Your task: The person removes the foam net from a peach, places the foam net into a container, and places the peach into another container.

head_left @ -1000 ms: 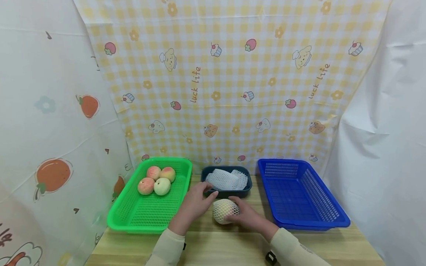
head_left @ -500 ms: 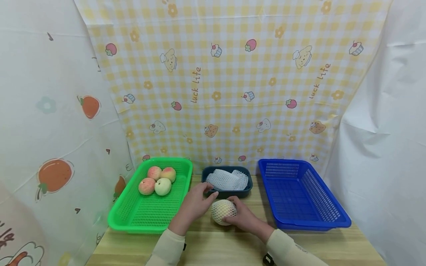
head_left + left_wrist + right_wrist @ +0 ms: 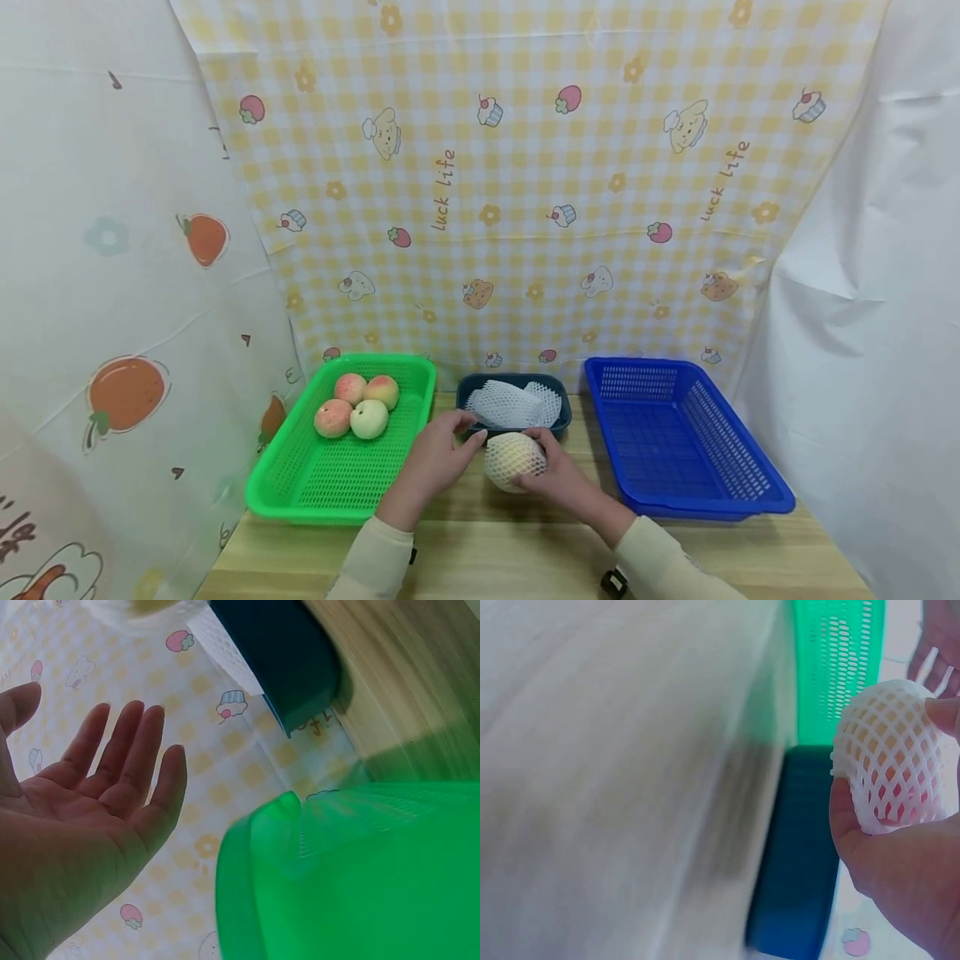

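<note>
A peach in a white foam net point(image 3: 514, 462) is held in my right hand point(image 3: 558, 477), thumb and fingers curled round its right side. In the right wrist view the peach point(image 3: 892, 757) shows yellow and pink through the mesh. My left hand point(image 3: 442, 454) is to the left of the peach, apart from it, fingers spread and holding nothing. The left wrist view shows that hand point(image 3: 112, 780) palm up with its fingers relaxed. Just behind both hands stands a dark teal tray point(image 3: 566, 412) with white foam nets point(image 3: 510, 405) in it.
At the left, a green basket point(image 3: 337, 492) holds several peaches point(image 3: 369, 418) in its back part. A blue basket point(image 3: 675, 442) stands at the right. All rest on a wooden table point(image 3: 517, 558), with a checked cloth point(image 3: 525, 167) hanging behind.
My right hand first shifted slightly left with the netted peach, then moved it right and up, closer to the tray. The left hand has stayed nearly in place.
</note>
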`<state>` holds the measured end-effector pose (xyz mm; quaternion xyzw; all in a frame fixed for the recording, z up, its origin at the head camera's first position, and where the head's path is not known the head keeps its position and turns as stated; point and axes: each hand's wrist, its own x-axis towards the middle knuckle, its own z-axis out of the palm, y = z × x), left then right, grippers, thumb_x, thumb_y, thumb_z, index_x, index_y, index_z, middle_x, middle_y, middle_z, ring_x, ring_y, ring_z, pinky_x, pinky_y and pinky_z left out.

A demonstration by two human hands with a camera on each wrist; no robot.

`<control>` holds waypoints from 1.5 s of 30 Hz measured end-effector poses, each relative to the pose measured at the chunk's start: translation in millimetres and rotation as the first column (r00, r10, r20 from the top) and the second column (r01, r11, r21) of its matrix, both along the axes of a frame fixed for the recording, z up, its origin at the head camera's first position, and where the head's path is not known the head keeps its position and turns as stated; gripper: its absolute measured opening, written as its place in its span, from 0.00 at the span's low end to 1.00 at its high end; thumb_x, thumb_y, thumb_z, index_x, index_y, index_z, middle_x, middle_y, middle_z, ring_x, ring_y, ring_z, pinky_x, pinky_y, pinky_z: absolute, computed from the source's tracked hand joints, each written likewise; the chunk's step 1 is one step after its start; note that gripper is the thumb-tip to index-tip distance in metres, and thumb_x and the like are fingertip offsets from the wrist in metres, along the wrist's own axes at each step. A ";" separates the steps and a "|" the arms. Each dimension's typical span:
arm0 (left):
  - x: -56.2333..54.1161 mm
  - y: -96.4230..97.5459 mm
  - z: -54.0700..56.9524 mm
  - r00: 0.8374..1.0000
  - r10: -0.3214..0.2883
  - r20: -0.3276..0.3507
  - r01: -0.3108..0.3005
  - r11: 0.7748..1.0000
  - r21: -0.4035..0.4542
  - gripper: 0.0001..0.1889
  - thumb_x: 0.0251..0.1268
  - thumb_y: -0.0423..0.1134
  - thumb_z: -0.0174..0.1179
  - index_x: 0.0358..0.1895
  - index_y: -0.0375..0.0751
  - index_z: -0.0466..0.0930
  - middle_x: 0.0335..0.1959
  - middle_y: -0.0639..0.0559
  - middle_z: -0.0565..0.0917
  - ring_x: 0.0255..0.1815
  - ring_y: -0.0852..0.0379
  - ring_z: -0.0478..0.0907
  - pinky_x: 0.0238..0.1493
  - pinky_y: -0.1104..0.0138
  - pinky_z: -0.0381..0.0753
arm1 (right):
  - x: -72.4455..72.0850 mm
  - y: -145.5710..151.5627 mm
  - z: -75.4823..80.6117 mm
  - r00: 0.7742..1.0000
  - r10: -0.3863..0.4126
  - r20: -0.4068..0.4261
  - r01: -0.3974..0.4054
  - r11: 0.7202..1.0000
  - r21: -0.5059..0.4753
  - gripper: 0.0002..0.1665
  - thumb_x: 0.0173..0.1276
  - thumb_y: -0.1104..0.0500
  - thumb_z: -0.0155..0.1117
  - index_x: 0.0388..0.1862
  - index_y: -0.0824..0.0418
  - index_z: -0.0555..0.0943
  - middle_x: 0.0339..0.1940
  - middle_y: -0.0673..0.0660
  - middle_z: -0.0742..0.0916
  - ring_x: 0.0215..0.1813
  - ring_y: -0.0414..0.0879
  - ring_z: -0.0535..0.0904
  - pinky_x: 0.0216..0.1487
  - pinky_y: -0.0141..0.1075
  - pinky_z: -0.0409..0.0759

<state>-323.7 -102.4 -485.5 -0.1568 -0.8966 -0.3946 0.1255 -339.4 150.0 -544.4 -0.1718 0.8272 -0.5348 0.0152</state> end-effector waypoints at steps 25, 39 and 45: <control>12.6 -3.2 0.8 0.946 -0.323 0.027 0.301 0.906 0.299 0.08 0.78 0.37 0.70 0.54 0.43 0.86 0.50 0.52 0.87 0.52 0.51 0.86 0.56 0.53 0.87 | 27.3 28.7 60.4 0.972 0.191 -0.133 -0.194 0.981 -0.007 0.47 0.71 0.57 0.83 0.81 0.54 0.66 0.72 0.61 0.79 0.65 0.57 0.80 0.60 0.38 0.83; 15.6 3.0 -5.6 0.889 -0.440 -0.129 0.456 0.819 0.349 0.23 0.69 0.29 0.76 0.65 0.39 0.82 0.62 0.44 0.82 0.63 0.44 0.84 0.68 0.46 0.83 | 29.7 28.9 59.2 0.967 0.196 -0.160 -0.200 0.980 -0.008 0.47 0.69 0.58 0.84 0.81 0.53 0.67 0.72 0.60 0.79 0.64 0.54 0.79 0.62 0.36 0.81; 16.4 7.1 -2.9 0.866 -0.442 -0.236 0.494 0.832 0.254 0.24 0.67 0.27 0.76 0.64 0.43 0.84 0.64 0.47 0.80 0.65 0.45 0.82 0.67 0.55 0.85 | 29.8 26.7 56.3 0.958 0.217 -0.185 -0.223 0.975 -0.009 0.47 0.69 0.58 0.84 0.81 0.54 0.68 0.71 0.59 0.80 0.62 0.51 0.81 0.60 0.37 0.83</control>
